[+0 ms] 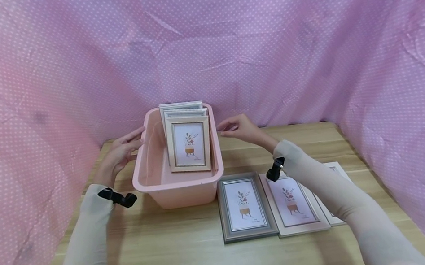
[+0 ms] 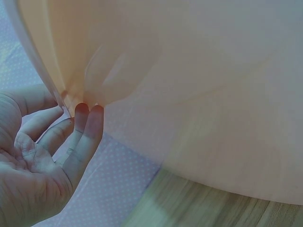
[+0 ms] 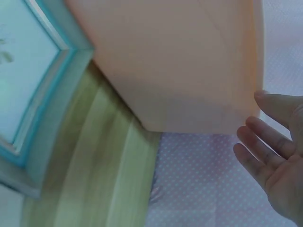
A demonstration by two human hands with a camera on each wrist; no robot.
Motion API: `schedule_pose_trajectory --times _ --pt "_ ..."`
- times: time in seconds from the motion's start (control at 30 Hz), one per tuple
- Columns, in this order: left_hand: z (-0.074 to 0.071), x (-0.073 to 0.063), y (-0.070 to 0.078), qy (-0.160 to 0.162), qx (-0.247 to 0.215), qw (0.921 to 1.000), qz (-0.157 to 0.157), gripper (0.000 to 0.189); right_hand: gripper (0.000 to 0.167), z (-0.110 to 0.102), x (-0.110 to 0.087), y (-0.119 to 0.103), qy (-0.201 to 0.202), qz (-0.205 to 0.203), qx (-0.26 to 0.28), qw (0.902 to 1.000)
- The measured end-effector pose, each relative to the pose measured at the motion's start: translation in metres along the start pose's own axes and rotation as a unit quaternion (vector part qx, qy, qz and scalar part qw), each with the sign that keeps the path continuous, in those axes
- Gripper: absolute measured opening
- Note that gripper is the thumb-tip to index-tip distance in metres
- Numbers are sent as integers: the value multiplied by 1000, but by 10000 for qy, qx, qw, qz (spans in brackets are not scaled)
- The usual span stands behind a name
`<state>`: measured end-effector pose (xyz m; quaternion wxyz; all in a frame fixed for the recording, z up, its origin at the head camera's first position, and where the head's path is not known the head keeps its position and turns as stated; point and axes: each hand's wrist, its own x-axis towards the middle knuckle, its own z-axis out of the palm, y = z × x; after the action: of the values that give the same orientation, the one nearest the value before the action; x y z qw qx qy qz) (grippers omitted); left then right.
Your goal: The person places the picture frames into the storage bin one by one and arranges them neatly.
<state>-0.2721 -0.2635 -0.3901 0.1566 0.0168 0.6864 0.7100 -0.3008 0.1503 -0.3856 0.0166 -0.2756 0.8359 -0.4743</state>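
Note:
A pink plastic bin (image 1: 180,196) stands on the left part of the table. Inside, toward its right, several picture frames lean upright; the front one is a cream picture frame (image 1: 171,147) with a potted-plant print. My left hand (image 1: 119,153) pinches the bin's left rim; in the left wrist view, fingers of my left hand (image 2: 52,151) reach under the rim against the outer wall. At the opposite side is my right hand (image 1: 242,129), its thumb at the rim's edge. The right wrist view shows my right hand (image 3: 279,146) with loosely extended fingers beside the bin (image 3: 180,66).
Right of the bin, a grey picture frame (image 1: 223,212) and a pale pink picture frame (image 1: 323,224) lie flat in a row. A white picture frame (image 1: 336,169) is partly under my right sleeve. Pink dotted cloth (image 1: 199,39) hangs behind and beside the wooden table (image 1: 172,256).

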Motion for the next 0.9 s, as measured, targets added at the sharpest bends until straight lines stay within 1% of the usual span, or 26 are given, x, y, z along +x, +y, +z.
schedule_pose_trajectory --times 0.2,0.4,0.57,0.67,0.73,0.8,0.9 --pt "-1 1 2 -30 143 9999 -15 65 23 -2 -23 13 -352 171 -106 9992" --pt "-2 1 2 -76 406 9991 -44 65 26 -5 -45 28 -704 368 -196 9967" --pt "0 0 1 -56 591 9982 -55 65 26 -7 -63 42 -933 237 -215 9951" --pt "0 0 1 38 622 9980 -120 65 27 -8 -70 49 -1083 125 -199 9938" --pt "0 1 3 76 669 9976 -166 65 28 -8 -74 53 -1187 139 -164 9927" --pt "-1 2 4 132 609 9977 -254 66 29 -8 -77 56 -1269 265 -141 9915" --pt "-2 3 6 134 498 9982 -292 68 32 -9 -82 58 -1356 547 -107 9892"
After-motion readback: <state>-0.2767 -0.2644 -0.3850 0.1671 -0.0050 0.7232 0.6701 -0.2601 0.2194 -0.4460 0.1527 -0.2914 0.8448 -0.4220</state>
